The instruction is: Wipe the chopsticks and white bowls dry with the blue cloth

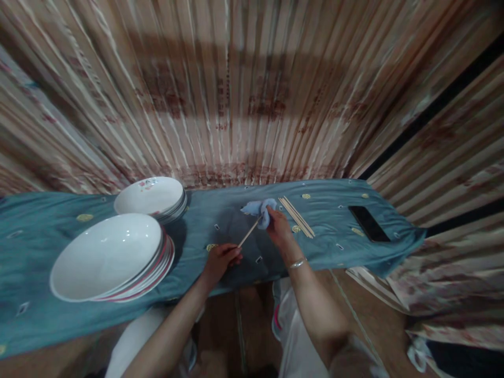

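A thin wooden chopstick [249, 232] slants up to the right between my hands. Its lower end is pinched in the fingers of my left hand [222, 261]. My right hand [279, 227] is closed on a light blue cloth [258, 207], which is wrapped round the chopstick's upper end and hides it. Just right of that hand, several more chopsticks [297, 216] lie side by side on the table cover. A bracelet [298, 263] circles my right wrist.
On the left stand two stacks of white dishes, a nearer one [106, 257] and a farther one [149, 195]. A black phone [368, 223] lies toward the right end of the blue-green table cover [331, 252]. Behind the table hangs a pleated patterned curtain [244, 94].
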